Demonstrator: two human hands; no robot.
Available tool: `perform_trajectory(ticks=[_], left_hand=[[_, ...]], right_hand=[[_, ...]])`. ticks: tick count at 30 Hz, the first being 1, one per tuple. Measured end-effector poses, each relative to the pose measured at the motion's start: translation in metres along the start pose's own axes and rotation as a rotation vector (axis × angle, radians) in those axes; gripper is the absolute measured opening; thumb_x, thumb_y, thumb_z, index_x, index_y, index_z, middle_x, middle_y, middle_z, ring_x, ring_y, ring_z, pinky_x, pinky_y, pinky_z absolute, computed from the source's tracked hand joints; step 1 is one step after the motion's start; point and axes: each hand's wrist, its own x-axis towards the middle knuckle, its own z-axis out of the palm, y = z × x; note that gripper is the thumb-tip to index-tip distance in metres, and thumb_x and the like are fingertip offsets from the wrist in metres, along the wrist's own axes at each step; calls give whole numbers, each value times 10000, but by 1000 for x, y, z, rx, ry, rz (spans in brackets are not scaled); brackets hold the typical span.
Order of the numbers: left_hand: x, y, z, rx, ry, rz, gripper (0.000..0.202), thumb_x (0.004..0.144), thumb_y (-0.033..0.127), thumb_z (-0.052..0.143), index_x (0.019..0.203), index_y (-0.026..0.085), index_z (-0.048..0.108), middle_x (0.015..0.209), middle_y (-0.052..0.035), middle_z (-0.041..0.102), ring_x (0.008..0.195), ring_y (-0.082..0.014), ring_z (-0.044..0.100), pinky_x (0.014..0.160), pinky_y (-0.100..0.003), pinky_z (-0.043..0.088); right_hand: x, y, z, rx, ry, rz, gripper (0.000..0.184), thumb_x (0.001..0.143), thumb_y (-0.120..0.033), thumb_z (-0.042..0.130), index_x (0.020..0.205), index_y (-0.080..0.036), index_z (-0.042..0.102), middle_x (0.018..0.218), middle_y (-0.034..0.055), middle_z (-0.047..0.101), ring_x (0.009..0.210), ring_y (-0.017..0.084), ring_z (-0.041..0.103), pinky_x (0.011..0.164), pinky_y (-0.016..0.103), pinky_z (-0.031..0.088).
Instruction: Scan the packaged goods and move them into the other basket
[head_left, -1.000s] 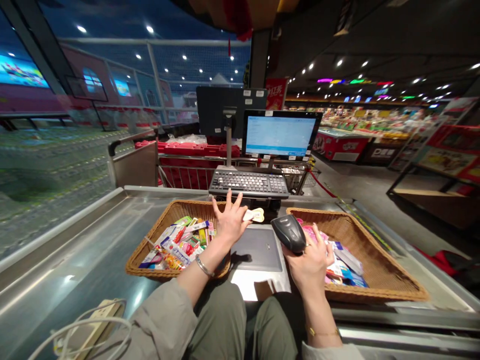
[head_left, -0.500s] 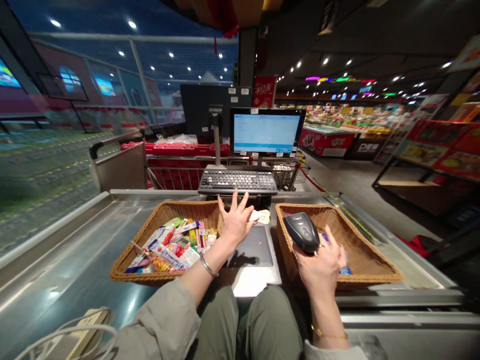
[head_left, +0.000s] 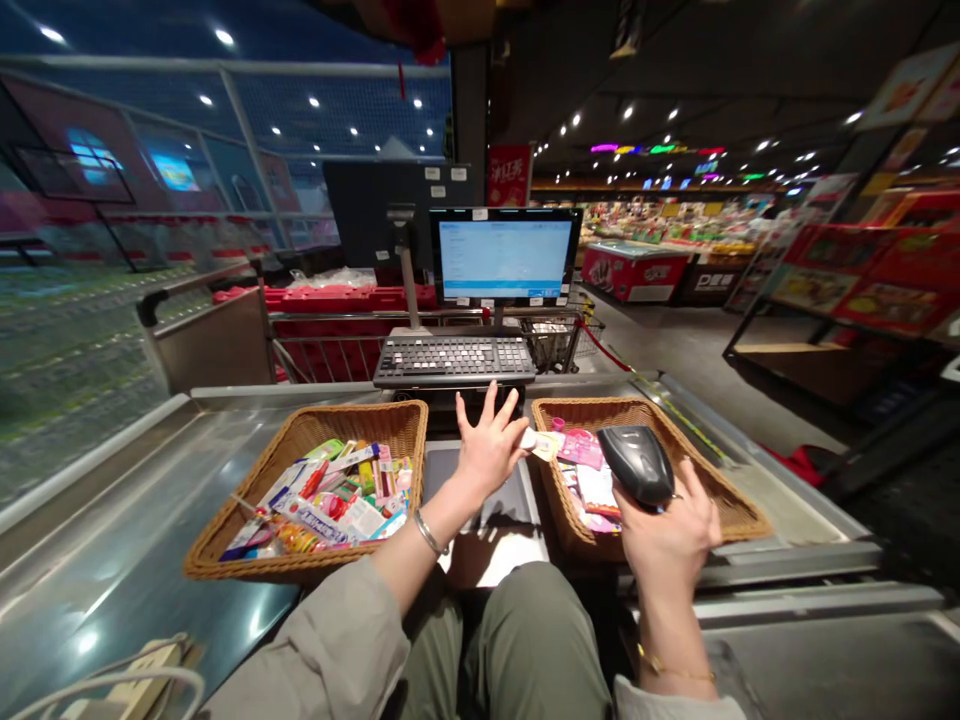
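My left hand is raised between two wicker baskets, fingers fanned upward, with a small pale packet pinched at the thumb side over the near-left rim of the right basket. My right hand grips a black handheld scanner over that basket's front edge. The right basket holds a few pink and white packets. The left basket is full of several colourful small packets.
A keyboard and a lit monitor stand behind the baskets on the steel checkout counter. A grey pad lies between the baskets. Red carts sit behind. A power strip with cable lies at the lower left.
My left hand has carried the pale packet rightward, from in front of the keyboard to the right basket's rim. My right hand keeps hold of the scanner. My view has swung right.
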Motion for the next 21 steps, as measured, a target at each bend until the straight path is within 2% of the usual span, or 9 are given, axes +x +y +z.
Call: perform_trajectory(ticks=[6, 10, 16, 21], left_hand=[[4, 14, 11, -34, -24, 64, 352, 858, 340, 714, 1203, 292, 664, 1575, -76, 420, 1522, -368, 196, 1115, -815, 19], [7, 23, 16, -58, -52, 109, 392, 845, 318, 732, 1227, 294, 649, 1583, -82, 407, 1527, -362, 177, 1116, -811, 20], [13, 33, 20, -72, -96, 159, 424, 847, 337, 729, 1258, 302, 631, 1592, -89, 391, 1534, -357, 145, 1111, -814, 15], [19, 44, 28, -86, -123, 255, 369, 894, 306, 662, 1261, 314, 638, 1595, -76, 388, 1536, -345, 140, 1120, -798, -9]], right_hand=[[5, 11, -7, -18, 47, 105, 364, 699, -514, 707, 789, -162, 687, 1120, 177, 699, 1218, 362, 566, 1084, 550, 323], [8, 21, -11, -6, 88, 115, 347, 674, -500, 723, 771, -168, 688, 1062, 164, 710, 1206, 363, 574, 1087, 539, 343], [12, 36, -14, -45, 166, 152, 440, 645, -543, 751, 810, -138, 700, 1067, 185, 705, 1154, 382, 607, 1058, 547, 388], [13, 40, -16, -45, 183, 179, 431, 629, -503, 774, 820, -123, 708, 1085, 203, 703, 1154, 403, 606, 1054, 572, 392]])
